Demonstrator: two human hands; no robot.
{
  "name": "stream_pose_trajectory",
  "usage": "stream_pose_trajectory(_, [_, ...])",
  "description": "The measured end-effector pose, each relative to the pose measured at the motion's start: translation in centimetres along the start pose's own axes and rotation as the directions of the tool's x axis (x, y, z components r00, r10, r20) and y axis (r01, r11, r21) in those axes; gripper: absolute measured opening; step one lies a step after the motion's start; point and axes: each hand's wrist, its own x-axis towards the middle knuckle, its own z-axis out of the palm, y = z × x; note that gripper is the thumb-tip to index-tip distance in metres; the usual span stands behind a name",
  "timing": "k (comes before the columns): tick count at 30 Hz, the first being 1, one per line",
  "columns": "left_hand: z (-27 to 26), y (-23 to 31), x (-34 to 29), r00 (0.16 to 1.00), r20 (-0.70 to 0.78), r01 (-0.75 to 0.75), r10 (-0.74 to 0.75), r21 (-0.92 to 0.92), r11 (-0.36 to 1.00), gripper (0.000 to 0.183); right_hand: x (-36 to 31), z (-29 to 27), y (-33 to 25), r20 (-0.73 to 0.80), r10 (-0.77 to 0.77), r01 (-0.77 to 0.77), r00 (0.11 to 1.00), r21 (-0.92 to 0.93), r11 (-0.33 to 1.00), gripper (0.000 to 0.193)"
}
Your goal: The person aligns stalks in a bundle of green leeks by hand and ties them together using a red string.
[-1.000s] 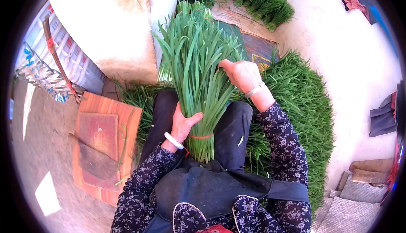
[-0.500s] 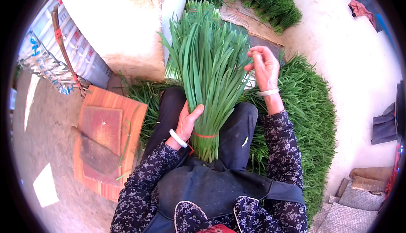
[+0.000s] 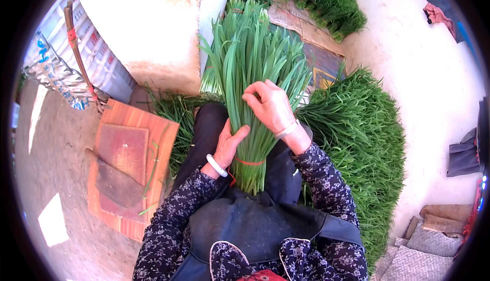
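Observation:
A tall bunch of garlic chives point(image 3: 255, 67) stands upright between my knees, its leaves fanning upward. A red band point(image 3: 250, 162) circles it near the pale stalk ends. My left hand point(image 3: 230, 143) is closed around the bunch's left side, just above the band, thumb across the front. Over the middle of the leaves is my right hand point(image 3: 271, 105), its fingers curled together in a pinch. Whether those fingers hold a leaf or anything else, I cannot make out.
A long heap of chives point(image 3: 362, 158) curves along my right, with another pile point(image 3: 316, 0) at the back. On my left, a cleaver point(image 3: 118, 181) lies on a wooden board point(image 3: 122, 111). A white block point(image 3: 153, 31) and a basket point(image 3: 71, 72) stand far left; cardboard sheets point(image 3: 423, 245) lie right.
My right hand has moved left and down, from beside the bunch to over the front of its leaves. My left hand keeps its hold in nearly the same place.

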Motion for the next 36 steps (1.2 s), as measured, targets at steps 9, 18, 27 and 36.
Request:
stream_pose_trajectory(9, [-0.2,0.5,0.6,0.994,-0.093,-0.062,0.057,-0.049,0.997,0.050,-0.6,-7.4,-2.0,-0.374,0.218,-0.009,0.901,0.487,0.873,0.009])
stream_pose_trajectory(18, [-1.7,4.0,5.7,0.993,-0.097,-0.084,0.067,-0.184,0.979,0.054,-12.8,-6.2,5.7,0.107,0.514,-0.523,0.851,0.092,0.847,0.035])
stream_pose_trajectory(27, [-0.7,4.5,6.4,0.998,-0.056,0.010,-0.037,-0.417,0.909,0.053,-13.1,-3.5,-0.9,0.099,0.347,-0.358,0.932,0.376,0.855,0.058])
stream_pose_trajectory(36, [-2.0,2.8,5.6,0.992,0.091,0.128,-0.093,-0.559,0.819,0.052,-12.0,-4.8,-1.2,0.090,0.390,-0.391,0.916,0.408,0.825,0.055])
